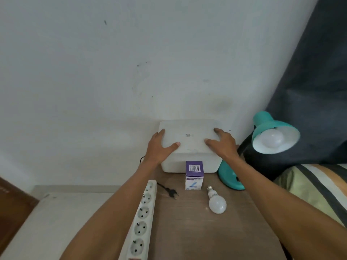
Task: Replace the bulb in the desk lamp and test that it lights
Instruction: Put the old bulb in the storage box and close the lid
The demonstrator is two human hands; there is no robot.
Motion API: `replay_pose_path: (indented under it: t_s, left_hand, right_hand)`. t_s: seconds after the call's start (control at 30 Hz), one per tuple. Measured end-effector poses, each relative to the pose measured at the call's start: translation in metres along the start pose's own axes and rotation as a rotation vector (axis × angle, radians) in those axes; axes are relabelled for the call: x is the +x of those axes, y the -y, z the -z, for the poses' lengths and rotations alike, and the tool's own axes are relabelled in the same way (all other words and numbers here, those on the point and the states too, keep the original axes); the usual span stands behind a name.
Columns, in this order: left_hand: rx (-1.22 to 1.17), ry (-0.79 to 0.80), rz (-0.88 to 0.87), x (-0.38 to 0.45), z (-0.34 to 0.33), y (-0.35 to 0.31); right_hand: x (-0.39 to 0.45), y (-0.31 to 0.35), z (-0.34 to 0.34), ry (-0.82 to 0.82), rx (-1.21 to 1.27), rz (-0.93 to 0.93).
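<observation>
A teal desk lamp [272, 128] stands at the right of the wooden table [187, 231], its shade facing me with a white bulb [270, 138] screwed in, unlit. Its teal base [230, 177] sits behind my right forearm. A loose white bulb [216, 202] lies on the table. A purple and white bulb carton [194, 175] stands in front of a white box [187, 139]. My left hand [159, 147] grips the box's left edge and my right hand [223, 143] its right edge. The lamp's black plug [171, 193] lies unplugged beside a white power strip [142, 220].
The white box stands against a pale wall at the table's back. A dark curtain [309, 91] hangs at the right behind the lamp. Striped bedding [319, 184] lies right of the table. The power strip runs along the table's left edge.
</observation>
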State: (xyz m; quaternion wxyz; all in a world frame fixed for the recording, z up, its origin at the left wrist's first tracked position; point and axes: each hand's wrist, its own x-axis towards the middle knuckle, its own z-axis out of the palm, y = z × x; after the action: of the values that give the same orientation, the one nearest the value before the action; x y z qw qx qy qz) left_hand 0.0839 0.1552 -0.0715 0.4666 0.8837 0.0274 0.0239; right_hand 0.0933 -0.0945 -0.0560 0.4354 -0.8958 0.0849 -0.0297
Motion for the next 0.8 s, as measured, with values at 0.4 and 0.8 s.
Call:
replay_pose_path:
  t_s: [0.4,0.8]
  left_hand:
    - [-0.010,-0.056,-0.025,-0.003,0.003,-0.014]
    - [0.061,-0.148,-0.138,-0.075,0.025,-0.017]
  right_hand:
    - [0.001,0.003,0.000,-0.032,0.042,0.015]
    - [-0.072,0.016,0.007,-0.137,0.015,0.094]
